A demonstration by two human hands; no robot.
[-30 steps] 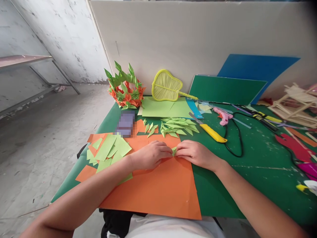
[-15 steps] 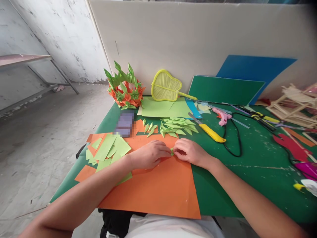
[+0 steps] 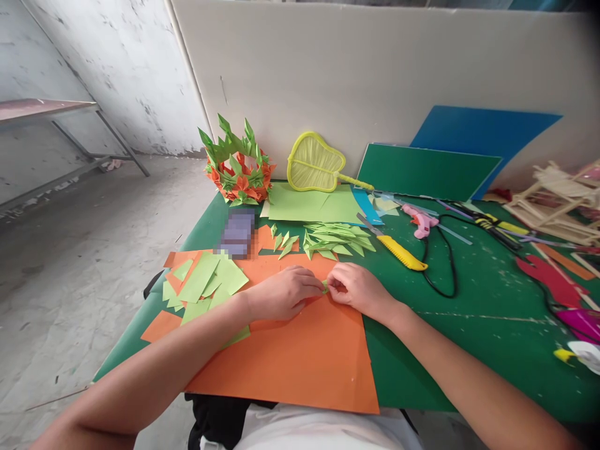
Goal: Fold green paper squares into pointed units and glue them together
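Between my two hands is a small piece of green paper [image 3: 325, 287], mostly covered by the fingers. My left hand [image 3: 289, 291] pinches it from the left, and my right hand [image 3: 355, 286] pinches it from the right. Both hands are just above a large orange sheet [image 3: 300, 362]. Loose green paper pieces [image 3: 201, 278] lie under and beside my left forearm. Beyond my hands is a pile of folded green paper points [image 3: 335, 239], with several smaller ones [image 3: 284, 242] to its left.
A green-and-orange folded paper ring [image 3: 239, 169] stands at the back left, near a yellow fan [image 3: 314, 162]. At right lie a yellow utility knife [image 3: 402, 252], blade out, a pink glue gun [image 3: 420, 220] with its cord, and a wooden stick model [image 3: 557, 200]. A blurred-out dark object [image 3: 237, 233] lies left.
My right hand has shifted very slightly left, its fingers closer together on the green paper. My left hand has hardly moved.
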